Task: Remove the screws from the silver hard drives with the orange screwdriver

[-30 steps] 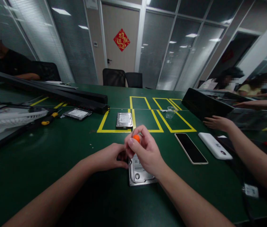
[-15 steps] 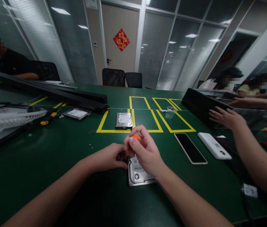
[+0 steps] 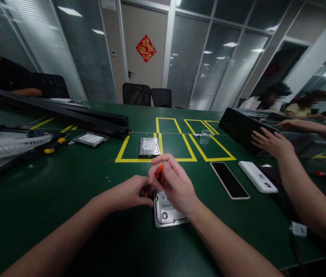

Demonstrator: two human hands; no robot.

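A silver hard drive (image 3: 167,215) lies flat on the green table in front of me, its label partly covered by my hands. My right hand (image 3: 177,186) is closed round an orange-and-black screwdriver (image 3: 160,173), held over the drive's far part. Only the handle's end shows; the shaft and tip are hidden. At the drive's far left edge, my left hand (image 3: 140,192) has its fingers curled and its thumb against the side, gripping the drive. Its fingertips are partly hidden behind the right hand. A second hard drive (image 3: 149,147) sits just beyond, on the yellow tape lines.
Left are another hard drive (image 3: 91,139), a yellow-and-black screwdriver (image 3: 55,146) and long black rails (image 3: 93,119). Right lie a phone (image 3: 230,181), a white power bank (image 3: 257,177) and a clear cup (image 3: 205,137). A co-worker's hands (image 3: 272,142) rest at a black case (image 3: 238,129).
My right hand has turned the screwdriver handle, so black now shows within the orange, and its thumb has shifted. The whole view has moved slightly. The left hand keeps its place on the drive.
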